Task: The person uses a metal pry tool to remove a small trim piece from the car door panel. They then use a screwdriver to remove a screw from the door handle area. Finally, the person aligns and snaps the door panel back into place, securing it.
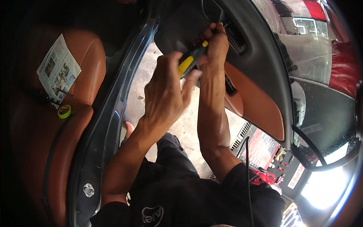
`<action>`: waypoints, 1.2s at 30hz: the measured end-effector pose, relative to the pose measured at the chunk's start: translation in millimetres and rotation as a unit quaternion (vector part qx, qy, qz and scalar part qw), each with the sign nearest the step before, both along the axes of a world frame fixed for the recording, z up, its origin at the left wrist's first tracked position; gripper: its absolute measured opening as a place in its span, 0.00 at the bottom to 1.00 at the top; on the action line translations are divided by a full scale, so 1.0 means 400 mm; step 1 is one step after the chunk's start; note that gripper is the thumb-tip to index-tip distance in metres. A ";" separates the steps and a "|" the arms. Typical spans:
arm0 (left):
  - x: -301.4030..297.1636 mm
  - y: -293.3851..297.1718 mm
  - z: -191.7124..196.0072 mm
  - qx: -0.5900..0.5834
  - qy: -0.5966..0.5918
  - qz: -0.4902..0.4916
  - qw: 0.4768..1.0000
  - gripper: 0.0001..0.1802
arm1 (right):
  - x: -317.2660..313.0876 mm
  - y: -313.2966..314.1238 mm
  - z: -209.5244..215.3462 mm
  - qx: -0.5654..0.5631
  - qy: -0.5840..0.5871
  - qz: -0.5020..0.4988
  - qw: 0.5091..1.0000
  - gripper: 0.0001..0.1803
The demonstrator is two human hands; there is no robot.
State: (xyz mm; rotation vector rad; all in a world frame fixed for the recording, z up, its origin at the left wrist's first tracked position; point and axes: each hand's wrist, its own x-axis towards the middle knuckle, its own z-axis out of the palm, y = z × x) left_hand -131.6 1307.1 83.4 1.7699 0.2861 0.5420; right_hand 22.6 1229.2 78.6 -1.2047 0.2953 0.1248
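A hand tool with a black-and-yellow handle (186,65) slants between my two hands; its working end does not show, so its exact kind is unclear. My left hand (166,85), slightly blurred, has its thumb and fingers around the handle's lower part. Further up, my right hand (217,45) is closed beside the tool's upper end, its fingers curled toward the door panel (259,60). What those fingers grip is hidden. The panel is dark with a brown leather-like armrest (261,106), and a recessed part (235,38) lies just right of my right hand.
On the left, a brown car seat (96,56) carries a folded newspaper (60,70), a slim dark tool (66,92) and a lime-green tape roll (64,111). The dark door sill (113,102) runs between seat and floor (189,109). A black cable (248,178) hangs near my right arm.
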 end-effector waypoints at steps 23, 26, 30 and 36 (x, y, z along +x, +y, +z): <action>0.007 0.003 -0.016 0.053 0.020 -0.034 0.998 0.25 | 0.001 0.012 0.004 0.039 0.011 -0.034 0.999 0.22; 0.004 -0.009 0.000 -0.067 0.086 -0.048 0.993 0.27 | -0.004 0.009 0.000 0.040 0.000 -0.039 0.998 0.22; 0.025 0.012 0.027 -0.127 0.130 -0.060 0.981 0.31 | 0.008 -0.004 0.010 0.001 0.023 -0.034 0.999 0.22; 0.018 -0.015 0.011 -0.006 0.013 -0.035 0.999 0.24 | -0.028 -0.005 0.027 0.057 0.023 -0.018 0.998 0.22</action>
